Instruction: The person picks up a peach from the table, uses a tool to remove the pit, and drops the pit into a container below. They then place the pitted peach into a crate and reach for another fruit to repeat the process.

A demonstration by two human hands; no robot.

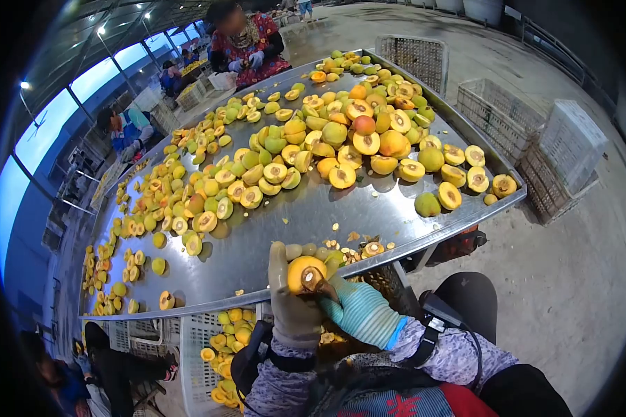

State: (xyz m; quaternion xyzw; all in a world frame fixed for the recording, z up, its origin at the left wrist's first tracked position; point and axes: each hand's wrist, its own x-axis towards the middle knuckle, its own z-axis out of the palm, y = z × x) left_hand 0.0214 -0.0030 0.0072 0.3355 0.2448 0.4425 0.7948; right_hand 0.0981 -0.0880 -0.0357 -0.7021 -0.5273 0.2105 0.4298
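My left hand, in a grey-brown glove, holds a halved yellow peach just over the table's near edge. Its cut face is turned up, with a brown hollow and a pale kernel-like centre. Against that face press the closed, dark-stained fingertips of my right hand, in a teal striped glove. Whether a small tool sits between those fingers I cannot make out. Beside the peach, a few pit pieces and scraps lie on the metal table.
Many halved and whole peaches cover the tabletop. Below the near edge stands a white crate of peach halves. Stacked crates are on the right. Another person works at the far side, and one sits lower left.
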